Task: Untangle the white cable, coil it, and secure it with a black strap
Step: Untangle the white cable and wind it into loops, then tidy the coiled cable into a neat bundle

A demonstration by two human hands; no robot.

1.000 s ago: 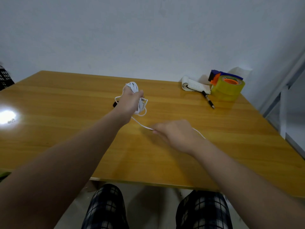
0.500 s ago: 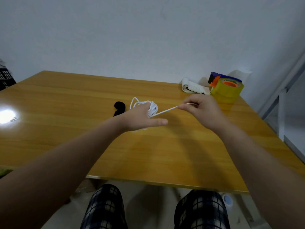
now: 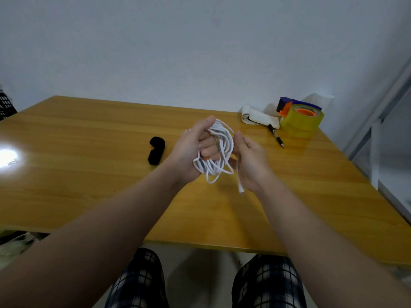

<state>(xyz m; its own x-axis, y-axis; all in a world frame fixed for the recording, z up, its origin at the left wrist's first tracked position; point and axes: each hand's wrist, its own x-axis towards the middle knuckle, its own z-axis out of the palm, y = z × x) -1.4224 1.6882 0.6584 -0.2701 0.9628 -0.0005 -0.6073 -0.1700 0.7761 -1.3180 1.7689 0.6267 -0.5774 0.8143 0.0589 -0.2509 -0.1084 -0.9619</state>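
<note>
Above a wooden bench (image 3: 89, 174), the left hand (image 3: 189, 152) grips the loosely coiled white cable (image 3: 219, 156), the right hand (image 3: 251, 161) holds its dangling tail (coiling looks nearly done), and the black strap (image 3: 156, 153) lies unused just left.

Hands: we count two, a left hand (image 3: 186, 152) and a right hand (image 3: 252, 162)
Cable (image 3: 219, 152): we see one
Strap (image 3: 156, 153): one
Tape roll (image 3: 302, 122): one
Pen (image 3: 275, 136): one
Notepad (image 3: 255, 117): one
Table (image 3: 89, 174): one
</note>
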